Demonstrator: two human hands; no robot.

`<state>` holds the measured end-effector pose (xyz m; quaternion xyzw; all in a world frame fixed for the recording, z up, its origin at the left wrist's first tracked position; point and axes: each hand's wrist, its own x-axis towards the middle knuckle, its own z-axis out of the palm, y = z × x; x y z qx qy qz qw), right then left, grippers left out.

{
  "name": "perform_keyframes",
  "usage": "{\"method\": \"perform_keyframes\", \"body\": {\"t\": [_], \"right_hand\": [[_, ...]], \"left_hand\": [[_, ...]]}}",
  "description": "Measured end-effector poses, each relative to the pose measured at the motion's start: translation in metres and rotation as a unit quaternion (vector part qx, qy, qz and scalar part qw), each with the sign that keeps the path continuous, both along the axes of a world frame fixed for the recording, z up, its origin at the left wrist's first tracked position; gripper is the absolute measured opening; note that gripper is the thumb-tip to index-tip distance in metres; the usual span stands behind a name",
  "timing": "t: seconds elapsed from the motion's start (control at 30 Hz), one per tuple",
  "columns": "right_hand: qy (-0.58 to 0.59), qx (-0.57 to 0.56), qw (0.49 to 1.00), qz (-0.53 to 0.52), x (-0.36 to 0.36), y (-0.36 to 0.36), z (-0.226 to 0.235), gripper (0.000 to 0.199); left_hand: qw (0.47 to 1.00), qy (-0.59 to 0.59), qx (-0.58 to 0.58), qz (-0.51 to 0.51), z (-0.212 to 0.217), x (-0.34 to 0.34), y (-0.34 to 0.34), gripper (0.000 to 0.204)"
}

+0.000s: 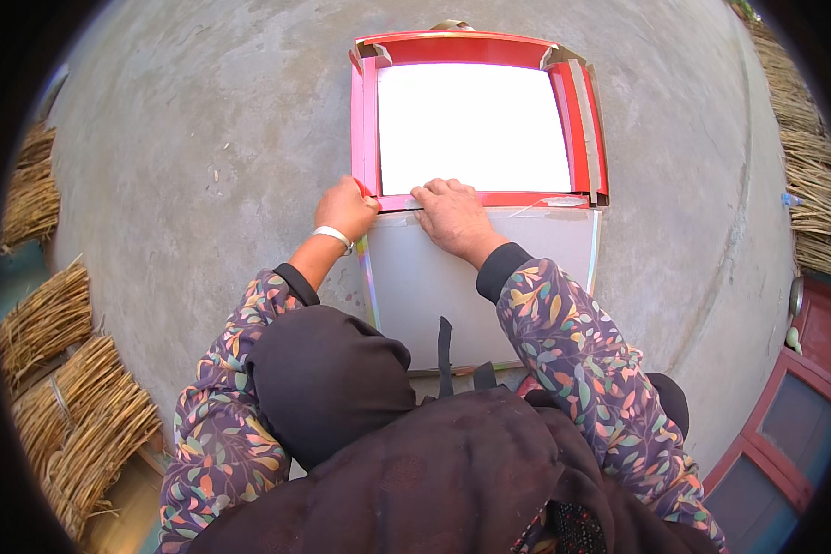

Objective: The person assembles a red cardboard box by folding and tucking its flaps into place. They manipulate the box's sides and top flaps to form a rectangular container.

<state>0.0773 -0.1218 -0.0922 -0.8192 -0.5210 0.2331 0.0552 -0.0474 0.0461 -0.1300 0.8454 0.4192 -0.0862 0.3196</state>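
Hard to make out: white interior (471,129) of red-sided cardboard box (367,129), washed out to blank brightness; likewise undersides of left hand (346,208) and right hand (454,218). Partly covered: grey board panel (466,295), adjoining the box on its 6 o'clock side, behind right hand, right sleeve (591,360) and black cloth (328,379) bulging at 7 o'clock. Cut off by the round border: dark-red framework (774,452) at 4 o'clock, straw on both flanks. Hands: two. Left, toward 11 o'clock, closed about the near left corner of the box; right, just past 12, palm down across the near red wall, fingers bent, whether gripping or merely pressing, cannot tell. Box: one, between 12 and 1, open side up on concrete floor (203,111), pale tape strip (585,120) along its 3 o'clock wall. Panel: one. Leaf-print sleeves with black cuffs: two, right at 4 o'clock, left sleeve (226,406) at 8. White bracelet (332,234): one, on left wrist. Black straps: two near 6 o'clock, one longer (445,355), one shorter (484,375). Straw bundles (83,425): at least three, from 8 to 10 o'clock; stacked straw (814,166) at 2 o'clock, number uncertain.
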Motion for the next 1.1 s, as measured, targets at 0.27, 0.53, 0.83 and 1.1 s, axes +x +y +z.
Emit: {"method": "perform_keyframes", "body": {"t": [0.27,0.53,0.83,1.1], "right_hand": [[0.039,0.054,0.996,-0.051,-0.009,-0.007,-0.007,0.038],[0.058,0.044,0.997,-0.039,-0.020,-0.027,-0.013,0.039],[0.024,0.057,0.997,-0.048,-0.026,-0.031,-0.016,0.038],[-0.023,0.146,0.989,-0.026,-0.037,-0.042,-0.016,0.038]], "left_hand": [[0.999,0.043,0.015,0.005,0.011,0.005,-0.005,0.034],[0.999,0.026,-0.033,0.017,0.000,-0.029,-0.021,0.039],[0.983,-0.102,-0.149,0.020,-0.018,-0.049,-0.012,0.058],[0.985,-0.140,-0.100,-0.032,-0.025,-0.064,-0.014,0.046]]}}
